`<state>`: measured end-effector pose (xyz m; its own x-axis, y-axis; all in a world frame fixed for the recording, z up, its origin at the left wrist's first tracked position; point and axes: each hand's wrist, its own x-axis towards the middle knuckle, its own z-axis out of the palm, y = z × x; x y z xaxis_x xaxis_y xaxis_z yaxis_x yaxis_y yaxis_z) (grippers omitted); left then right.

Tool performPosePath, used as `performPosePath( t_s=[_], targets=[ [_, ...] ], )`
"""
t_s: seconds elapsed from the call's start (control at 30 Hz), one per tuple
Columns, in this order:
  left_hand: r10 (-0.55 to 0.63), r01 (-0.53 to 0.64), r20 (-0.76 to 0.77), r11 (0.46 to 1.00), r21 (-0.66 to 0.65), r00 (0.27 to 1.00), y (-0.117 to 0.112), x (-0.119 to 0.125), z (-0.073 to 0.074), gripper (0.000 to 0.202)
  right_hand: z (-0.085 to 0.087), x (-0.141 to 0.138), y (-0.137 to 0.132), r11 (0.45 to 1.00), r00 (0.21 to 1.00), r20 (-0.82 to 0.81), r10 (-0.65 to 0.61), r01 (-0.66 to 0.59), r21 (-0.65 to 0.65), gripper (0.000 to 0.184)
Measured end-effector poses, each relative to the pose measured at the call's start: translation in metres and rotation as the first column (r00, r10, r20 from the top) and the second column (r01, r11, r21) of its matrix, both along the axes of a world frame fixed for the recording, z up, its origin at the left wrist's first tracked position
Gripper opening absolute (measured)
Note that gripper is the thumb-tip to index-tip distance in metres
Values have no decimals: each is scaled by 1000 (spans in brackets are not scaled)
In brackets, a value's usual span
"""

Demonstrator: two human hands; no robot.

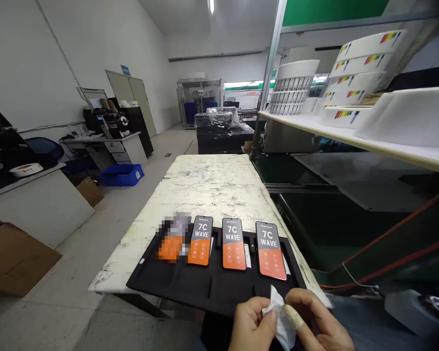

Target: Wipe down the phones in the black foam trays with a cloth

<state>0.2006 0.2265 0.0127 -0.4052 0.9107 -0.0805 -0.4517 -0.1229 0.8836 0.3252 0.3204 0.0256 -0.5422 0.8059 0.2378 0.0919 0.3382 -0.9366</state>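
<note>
Near the lower right, my left hand (251, 325) pinches a crumpled white wipe (286, 334) between thumb and fingers. My right hand (324, 322) is curled at the wipe's other side and grips it too; one of its digits wears a pale, wrinkled cover (293, 317). Just beyond my hands lies a black tray (190, 282). In it lie a phone (271, 251) nearest my hands, a second phone (234, 243) and a third phone (201, 241), each with a grey and orange "7C WAVE" screen. At the tray's left, another orange-and-grey item (173, 239) is blurred by pixelation.
The tray sits on a worn cream table (208, 190). A shelf (351, 129) at the right bears several label rolls (292, 83). On the floor to the left are a blue bin (122, 174) and a cardboard box (18, 258). Plastic-wrapped black goods (223, 131) stand past the table's far end.
</note>
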Motion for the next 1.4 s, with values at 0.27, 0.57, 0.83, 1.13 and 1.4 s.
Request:
performPosePath(
  t_s=[0.27,0.57,0.83,1.13,1.4],
  targets=[
    [29,-29,-89,1000,3,996,2,-14,-16,77,-5,-9,1,990,991,66,114,-108,-89,43],
    [105,-108,101,994,25,989,-3,-44,-12,92,2,-49,1,736,944,266,193,-318,597,60],
    [104,-143,-785,990,21,611,-19,-79,-13,43,22,-89,35,848,958,267,104,-226,479,32],
    [184,-292,-926,913,285,-330,4,-89,-29,68,-10,-127,54,797,877,446,181,-397,456,36],
    [313,-344,-873,827,444,-374,14,-87,-33,66,10,-177,102,859,896,436,80,-284,426,30]
  ],
)
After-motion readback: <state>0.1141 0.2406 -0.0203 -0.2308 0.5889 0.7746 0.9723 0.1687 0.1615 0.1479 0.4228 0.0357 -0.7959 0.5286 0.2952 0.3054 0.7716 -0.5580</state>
